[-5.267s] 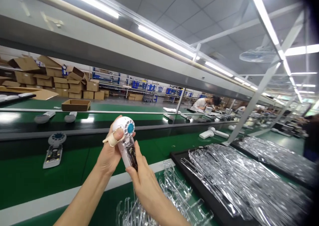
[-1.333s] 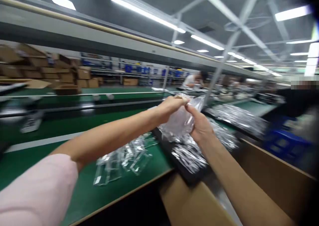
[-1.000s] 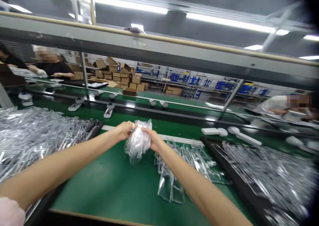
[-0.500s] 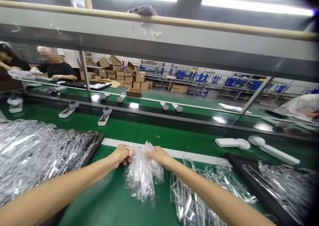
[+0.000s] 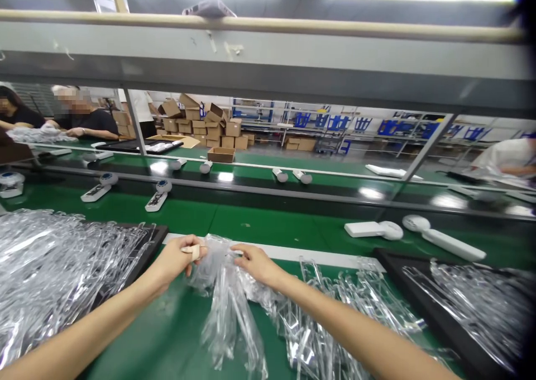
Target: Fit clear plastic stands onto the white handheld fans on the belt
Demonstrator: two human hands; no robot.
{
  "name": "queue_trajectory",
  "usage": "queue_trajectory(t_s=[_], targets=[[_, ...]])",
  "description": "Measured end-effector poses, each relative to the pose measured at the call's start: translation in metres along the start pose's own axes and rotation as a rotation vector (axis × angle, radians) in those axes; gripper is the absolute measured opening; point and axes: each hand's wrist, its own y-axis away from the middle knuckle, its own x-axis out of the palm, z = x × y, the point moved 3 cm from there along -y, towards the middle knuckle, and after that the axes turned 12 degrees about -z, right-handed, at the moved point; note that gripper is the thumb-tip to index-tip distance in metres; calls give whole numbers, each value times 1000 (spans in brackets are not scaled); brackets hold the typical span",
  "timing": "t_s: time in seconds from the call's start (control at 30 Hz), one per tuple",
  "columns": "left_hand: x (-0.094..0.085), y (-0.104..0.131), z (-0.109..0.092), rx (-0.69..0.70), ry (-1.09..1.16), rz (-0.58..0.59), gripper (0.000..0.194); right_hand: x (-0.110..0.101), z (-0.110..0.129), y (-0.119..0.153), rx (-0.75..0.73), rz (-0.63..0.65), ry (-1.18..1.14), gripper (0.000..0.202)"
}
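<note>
A bunch of thin clear plastic bags (image 5: 228,296) hangs between my hands, its loose ends spreading down over the green work surface. My left hand (image 5: 184,255), with a pale wrap around one finger, is closed on the bunch's upper left edge. On the other side, my right hand (image 5: 255,264) pinches the bags between thumb and fingers. Right beside my right forearm lies a pile of clear plastic strip-like pieces (image 5: 318,329). A larger heap of similar clear pieces (image 5: 54,274) fills a dark tray (image 5: 161,237) on the left.
Another dark tray (image 5: 389,262) at the right holds more clear pieces. Beyond a white strip, the green belt (image 5: 251,223) carries white round-headed devices (image 5: 374,229). A grey shelf (image 5: 268,56) spans above. Co-workers sit at the far left; cardboard boxes (image 5: 221,128) are stacked behind.
The bags have spread out and hang lower, and my left hand has shifted left. Devices on the near belt have slid left. A person in white now shows near the boxes.
</note>
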Motion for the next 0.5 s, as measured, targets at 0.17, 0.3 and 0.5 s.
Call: queue_trajectory(t_s=[0.17,0.3,0.5], targets=[[-14,20,-24,142,-36,-26,32,0,10,8,-71,50,115,28],[-24,28,-32,254,-55,-36,26,4,24,11,-143,91,271,41],[-36,37,-37,275,-59,-79,31,-6,53,21,-272,122,383,31]])
